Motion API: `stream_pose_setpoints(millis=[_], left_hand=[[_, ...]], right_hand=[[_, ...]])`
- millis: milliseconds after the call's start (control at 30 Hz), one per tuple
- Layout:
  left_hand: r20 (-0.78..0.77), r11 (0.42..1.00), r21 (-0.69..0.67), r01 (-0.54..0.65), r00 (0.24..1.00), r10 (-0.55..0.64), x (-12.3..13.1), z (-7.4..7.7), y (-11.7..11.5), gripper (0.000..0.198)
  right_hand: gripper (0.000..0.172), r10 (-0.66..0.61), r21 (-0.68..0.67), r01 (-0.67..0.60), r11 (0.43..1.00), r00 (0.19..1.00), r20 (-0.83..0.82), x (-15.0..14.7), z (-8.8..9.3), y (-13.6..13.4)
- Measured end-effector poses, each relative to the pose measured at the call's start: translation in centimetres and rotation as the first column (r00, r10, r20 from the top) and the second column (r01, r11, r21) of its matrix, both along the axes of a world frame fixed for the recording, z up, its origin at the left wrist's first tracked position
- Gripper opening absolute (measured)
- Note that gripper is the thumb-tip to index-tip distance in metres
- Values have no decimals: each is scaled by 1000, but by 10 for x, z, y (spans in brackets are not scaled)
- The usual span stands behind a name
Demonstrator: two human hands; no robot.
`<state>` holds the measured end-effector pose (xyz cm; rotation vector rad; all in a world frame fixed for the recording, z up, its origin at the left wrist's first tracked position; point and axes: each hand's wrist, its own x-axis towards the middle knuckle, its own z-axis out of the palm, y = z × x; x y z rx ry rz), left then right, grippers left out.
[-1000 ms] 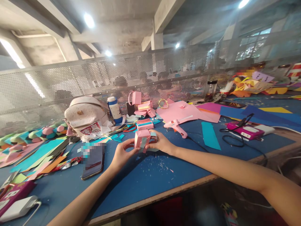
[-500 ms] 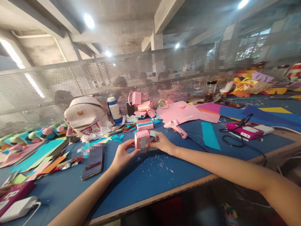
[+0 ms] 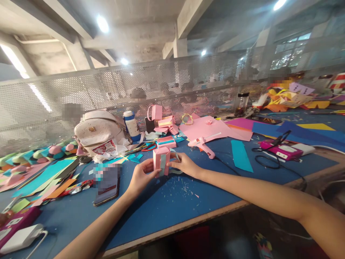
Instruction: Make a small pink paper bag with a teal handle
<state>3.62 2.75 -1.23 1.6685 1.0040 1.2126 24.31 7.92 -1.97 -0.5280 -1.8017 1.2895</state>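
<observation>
A small pink paper box is upright above the table between my two hands. My left hand grips it from the left, with the thumb on the near side. A light blue paper strip runs down the face of the box. Its loose part curves out to the right, where my right hand is closed on it beside the box. The right fingertips are partly hidden. Just behind, another pink paper box with a blue band lies on the table.
A pink glue gun lies right of the boxes, its cord trailing. A phone lies on the left. Farther back are a backpack, a bottle and pink paper. A purple power strip is on the right.
The pink box has turned and stands more upright, its strip now facing me more squarely. My right fingers have shifted slightly, and the strip's loose loop has changed shape.
</observation>
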Motion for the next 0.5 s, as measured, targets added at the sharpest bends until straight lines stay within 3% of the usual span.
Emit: stream_pose_setpoints(millis=[100,200,500], left_hand=[[39,999,-26,23,999,-22,1,0,0,43],[51,999,-36,32,998,-30,1,-1,0,43],[-62,997,47,60,996,-57,2,-5,-3,42]], right_hand=[[57,67,79,-72,994,995,74,0,4,-7],[58,47,155,-71,985,987,154,0,6,-14],[78,8,200,-97,975,915,404,2,3,-23]])
